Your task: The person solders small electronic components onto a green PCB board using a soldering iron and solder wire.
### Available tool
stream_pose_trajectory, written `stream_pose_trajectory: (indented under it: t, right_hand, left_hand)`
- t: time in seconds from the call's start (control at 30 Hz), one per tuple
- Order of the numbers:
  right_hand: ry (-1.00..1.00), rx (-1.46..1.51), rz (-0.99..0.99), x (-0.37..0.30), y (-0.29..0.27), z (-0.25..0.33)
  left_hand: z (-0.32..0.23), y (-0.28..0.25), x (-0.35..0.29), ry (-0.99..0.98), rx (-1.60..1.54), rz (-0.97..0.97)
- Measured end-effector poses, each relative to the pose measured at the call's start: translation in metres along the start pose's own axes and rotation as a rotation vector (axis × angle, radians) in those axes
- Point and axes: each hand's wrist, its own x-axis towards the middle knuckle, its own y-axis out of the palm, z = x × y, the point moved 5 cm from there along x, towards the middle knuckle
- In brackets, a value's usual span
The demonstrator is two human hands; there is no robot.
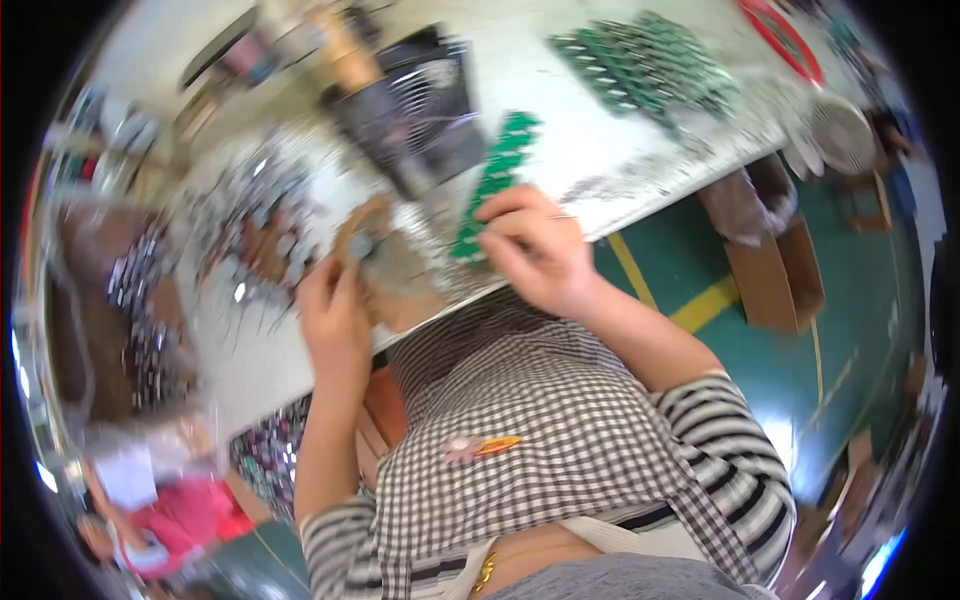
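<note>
A narrow green circuit board strip lies on the white table, pointing away from me. My right hand is at its near end, with thumb and fingers drawn together beside the board's right edge. A thin light sliver shows by those fingers, but what they hold is too small to make out. My left hand is closed in a pinch at the near end of a curved brown band. Close to it is a small grey round piece. Blur and the fingers hide what the left hand grips.
A black box-shaped device with a grille stands beyond the board. Stacked green boards lie at the far right. Loose parts with wire leads spread leftward, beside a parts-filled carton. A cardboard box stands on the floor.
</note>
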Motion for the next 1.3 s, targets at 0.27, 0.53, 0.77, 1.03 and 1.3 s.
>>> stream_pose_trajectory:
  t: [0.27, 0.53, 0.77, 1.03, 1.3]
  right_hand:
    - [-0.090, 0.097, -0.141, -0.002, -0.007, -0.004]
    - [-0.090, 0.032, -0.101, -0.001, 0.002, -0.003]
    - [0.026, -0.032, -0.009, 0.002, -0.002, 0.005]
    - [0.062, 0.127, 0.033, -0.001, 0.006, -0.001]
    - [0.070, 0.109, -0.016, -0.001, 0.006, -0.004]
  left_hand:
    - [0.011, -0.008, 0.002, -0.018, 0.183, 0.043]
    - [0.020, -0.012, 0.010, -0.180, -0.270, 0.214]
    - [0.024, -0.009, 0.005, -0.714, -1.064, 0.148]
    - [0.009, -0.012, -0.007, -0.654, -0.802, 0.107]
    - [0.003, 0.005, 0.004, -0.564, -0.569, -0.196]
